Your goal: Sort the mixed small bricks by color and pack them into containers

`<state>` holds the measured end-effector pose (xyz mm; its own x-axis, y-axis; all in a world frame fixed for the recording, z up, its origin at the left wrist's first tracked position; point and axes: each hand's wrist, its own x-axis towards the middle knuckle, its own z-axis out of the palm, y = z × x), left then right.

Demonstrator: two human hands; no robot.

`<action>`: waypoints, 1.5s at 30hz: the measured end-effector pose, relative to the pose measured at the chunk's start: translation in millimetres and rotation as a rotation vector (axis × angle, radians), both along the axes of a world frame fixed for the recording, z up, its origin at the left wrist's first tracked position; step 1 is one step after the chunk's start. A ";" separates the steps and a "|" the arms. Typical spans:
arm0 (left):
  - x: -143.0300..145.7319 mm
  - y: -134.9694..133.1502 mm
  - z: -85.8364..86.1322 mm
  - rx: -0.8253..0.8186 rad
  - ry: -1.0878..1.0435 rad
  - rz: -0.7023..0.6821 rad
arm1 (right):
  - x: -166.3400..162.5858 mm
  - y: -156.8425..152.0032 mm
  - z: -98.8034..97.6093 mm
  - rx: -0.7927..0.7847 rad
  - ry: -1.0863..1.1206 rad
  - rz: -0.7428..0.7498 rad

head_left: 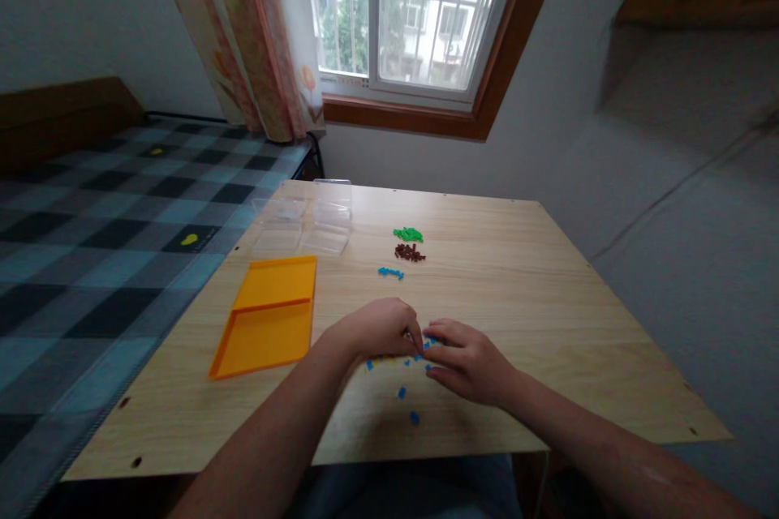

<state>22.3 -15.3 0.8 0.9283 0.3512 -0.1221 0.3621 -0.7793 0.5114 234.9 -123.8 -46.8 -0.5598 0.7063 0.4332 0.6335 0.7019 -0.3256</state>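
My left hand (380, 326) and my right hand (466, 358) meet near the front middle of the wooden counter (548, 324), fingertips almost touching each other. Both hands are curled with fingers drawn together, pinching down over a small scatter of blue beads (406, 373) that lies right under and between them. I cannot tell whether either hand actually has a bead clamped between its fingers, since the beads there are tiny and half hidden by my knuckles. A few loose blue ones sit just in front of my hands, closer to me, and something yellow shows under my left hand among them.

Farther out on the counter sit three small heaps, well apart from my hands: a green heap (407, 234) farthest away, a dark brown heap (410, 253) just beside it, and a little blue heap (390, 272) nearer to me. To my left lies an orange tray (268, 316) with two compartments. Beyond it stand clear plastic boxes (310, 223) near the far left corner. A bed with a checked cover (91, 251) runs along the counter's left side.
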 end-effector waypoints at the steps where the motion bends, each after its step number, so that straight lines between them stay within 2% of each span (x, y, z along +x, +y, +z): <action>1: 0.6 -0.8 -0.1 0.009 0.011 0.009 | 1.0 -0.7 -0.6 0.009 0.001 -0.007; 7: -0.2 -0.2 0.4 0.027 0.051 0.055 | 6.0 -3.2 -1.9 0.063 0.067 -0.034; 13: -11.1 7.1 6.4 0.024 0.134 0.156 | 1.1 -5.1 -1.0 0.014 0.112 -0.142; 19: -19.1 12.1 17.4 0.037 0.099 0.239 | -15.1 -4.0 0.5 0.090 0.018 -0.057; 26: -30.5 27.7 19.0 0.300 -0.061 0.476 | -33.6 8.1 2.4 0.121 -0.089 0.072; 31: -34.3 30.2 24.1 0.369 -0.080 0.607 | -16.5 21.4 -0.3 0.145 -0.080 -0.017; 37: -34.3 31.3 23.0 0.397 -0.111 0.628 | 5.3 62.3 1.2 0.163 -0.112 -0.137; 40: -36.1 33.0 21.7 0.397 -0.121 0.647 | 12.4 77.6 0.9 0.150 -0.046 -0.216; 43: -38.0 34.1 21.8 0.395 -0.117 0.673 | 26.3 76.1 -3.9 0.131 0.090 -0.330; 45: -38.4 34.0 22.4 0.393 -0.114 0.683 | 37.9 65.9 -10.5 0.094 0.098 -0.394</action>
<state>-16.1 18.7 23.2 0.4917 0.8446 0.2117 0.7865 -0.5352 0.3082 272.8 -57.9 -57.3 -0.2076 0.8130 0.5440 0.8285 0.4418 -0.3441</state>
